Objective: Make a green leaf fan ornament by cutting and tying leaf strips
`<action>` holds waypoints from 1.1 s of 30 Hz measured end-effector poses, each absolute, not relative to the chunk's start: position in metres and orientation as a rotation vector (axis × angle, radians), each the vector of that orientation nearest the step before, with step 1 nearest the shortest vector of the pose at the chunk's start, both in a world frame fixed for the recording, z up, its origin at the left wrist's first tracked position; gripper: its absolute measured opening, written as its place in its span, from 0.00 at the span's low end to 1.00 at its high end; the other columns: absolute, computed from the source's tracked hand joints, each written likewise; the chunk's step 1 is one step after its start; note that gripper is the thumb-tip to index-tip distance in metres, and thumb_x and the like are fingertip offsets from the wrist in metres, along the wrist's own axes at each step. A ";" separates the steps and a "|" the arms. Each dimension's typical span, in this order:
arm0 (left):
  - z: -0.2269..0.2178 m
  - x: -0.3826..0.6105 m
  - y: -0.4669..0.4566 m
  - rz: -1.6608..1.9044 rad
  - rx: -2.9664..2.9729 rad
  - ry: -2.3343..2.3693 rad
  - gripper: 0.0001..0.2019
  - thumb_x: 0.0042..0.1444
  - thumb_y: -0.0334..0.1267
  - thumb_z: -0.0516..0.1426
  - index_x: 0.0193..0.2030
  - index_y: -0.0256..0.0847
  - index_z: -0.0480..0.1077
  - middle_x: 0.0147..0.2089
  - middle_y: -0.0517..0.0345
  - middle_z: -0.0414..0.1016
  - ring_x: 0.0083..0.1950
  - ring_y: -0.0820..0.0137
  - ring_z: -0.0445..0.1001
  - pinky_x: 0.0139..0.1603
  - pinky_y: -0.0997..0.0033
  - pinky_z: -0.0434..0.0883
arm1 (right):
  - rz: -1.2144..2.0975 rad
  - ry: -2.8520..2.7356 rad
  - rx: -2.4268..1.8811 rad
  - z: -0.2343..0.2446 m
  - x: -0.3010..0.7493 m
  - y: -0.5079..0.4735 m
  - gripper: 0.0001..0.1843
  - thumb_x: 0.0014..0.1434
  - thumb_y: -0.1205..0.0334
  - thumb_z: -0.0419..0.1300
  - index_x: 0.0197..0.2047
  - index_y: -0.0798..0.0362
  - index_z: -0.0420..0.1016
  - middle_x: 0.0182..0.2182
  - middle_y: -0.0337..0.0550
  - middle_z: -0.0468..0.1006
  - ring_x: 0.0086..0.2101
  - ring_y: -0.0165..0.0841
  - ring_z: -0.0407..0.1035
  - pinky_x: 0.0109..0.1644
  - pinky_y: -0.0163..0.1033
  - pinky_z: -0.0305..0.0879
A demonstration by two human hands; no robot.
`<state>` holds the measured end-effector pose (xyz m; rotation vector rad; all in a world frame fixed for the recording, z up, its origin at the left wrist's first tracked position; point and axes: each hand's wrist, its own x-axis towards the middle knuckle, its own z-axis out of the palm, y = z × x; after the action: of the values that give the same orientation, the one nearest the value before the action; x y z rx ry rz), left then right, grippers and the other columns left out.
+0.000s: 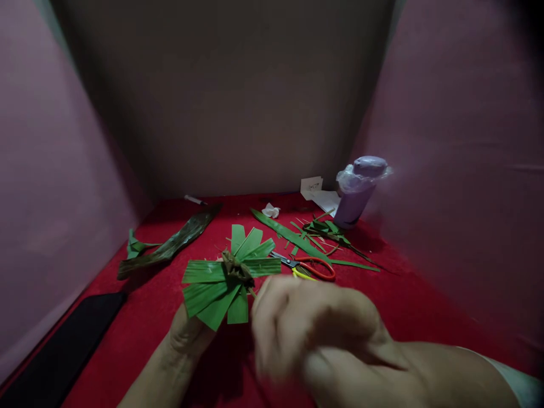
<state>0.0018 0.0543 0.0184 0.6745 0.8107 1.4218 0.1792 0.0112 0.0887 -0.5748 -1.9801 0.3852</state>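
A flower made of cut green leaf strips (208, 297) spreads out in front of me, with a crumpled brown dried-leaf centre (236, 269). Beneath and behind it, my left hand (189, 331) holds it up; the petals hide most of those fingers. To the right, my right hand (314, 323) is closed and blurred by motion. A thin pale strip runs from the flower's centre toward its fingers, but what they pinch is hidden. Just beyond that hand lie scissors with red and yellow handles (317, 266).
Long green leaf (293, 235) and leaf scraps (327, 232) lie at the back right, near a purple tumbler with plastic (355, 204) and papers (325, 201). White crumpled tissue (271, 211), a dark leaf (174, 243), a folded green piece (135, 245) and a black flat object (68, 345) also rest on red cloth.
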 end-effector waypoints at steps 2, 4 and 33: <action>0.018 0.000 0.055 1.347 0.728 0.800 0.10 0.41 0.36 0.64 0.33 0.38 0.78 0.36 0.52 0.80 0.39 0.57 0.76 0.43 0.58 0.73 | 0.338 -1.885 -0.656 0.076 0.178 0.022 0.08 0.60 0.68 0.52 0.39 0.50 0.70 0.30 0.40 0.74 0.31 0.30 0.69 0.37 0.40 0.66; 0.016 -0.002 0.056 1.313 0.760 0.778 0.09 0.42 0.35 0.63 0.33 0.39 0.78 0.36 0.54 0.80 0.39 0.60 0.76 0.44 0.62 0.73 | 0.167 -1.853 -0.760 0.066 0.176 0.035 0.05 0.57 0.68 0.55 0.37 0.52 0.71 0.33 0.43 0.73 0.35 0.34 0.67 0.41 0.44 0.63; 0.014 0.004 0.057 1.319 0.709 0.769 0.07 0.45 0.32 0.62 0.34 0.38 0.77 0.34 0.56 0.80 0.42 0.62 0.76 0.49 0.63 0.70 | 0.034 -1.995 -0.959 0.038 0.169 0.056 0.08 0.57 0.59 0.57 0.37 0.53 0.74 0.36 0.43 0.73 0.40 0.37 0.62 0.45 0.47 0.54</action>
<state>0.0045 0.0566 0.0140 0.7094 0.7686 1.3187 0.1694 0.0557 0.0383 -0.9591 -1.9953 0.0338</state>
